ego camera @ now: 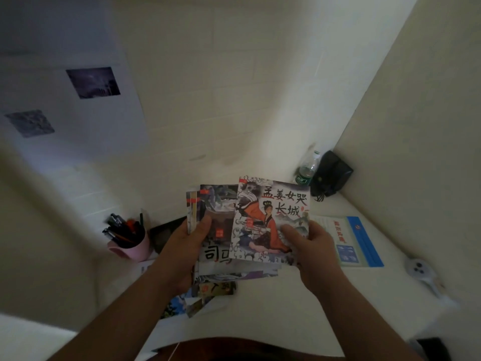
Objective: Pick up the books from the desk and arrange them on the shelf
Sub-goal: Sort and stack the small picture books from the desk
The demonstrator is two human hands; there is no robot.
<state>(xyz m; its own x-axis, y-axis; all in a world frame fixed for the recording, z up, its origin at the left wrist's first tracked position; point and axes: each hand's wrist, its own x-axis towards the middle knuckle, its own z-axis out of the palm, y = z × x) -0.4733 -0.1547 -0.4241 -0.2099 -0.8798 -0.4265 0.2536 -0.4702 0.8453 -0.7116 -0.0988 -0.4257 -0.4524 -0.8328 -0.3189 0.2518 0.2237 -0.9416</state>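
Several thin picture books are lifted above the white desk (260, 308). My left hand (187, 238) grips a fanned bunch of books (216, 207), thumb on the front cover. My right hand (309, 246) holds the top book (270, 212), whose cover shows a seated figure in an orange robe, thumb pressed on its lower right. This book overlaps the left bunch. More books (208, 290) lie scattered on the desk below my hands. No shelf is in view.
A pink cup of pens (130, 243) stands at the left. A blue and white booklet (351, 241) lies at the right, with a white plug (419, 269) beyond it. A water bottle (307, 168) and a black pouch (333, 175) sit in the back corner.
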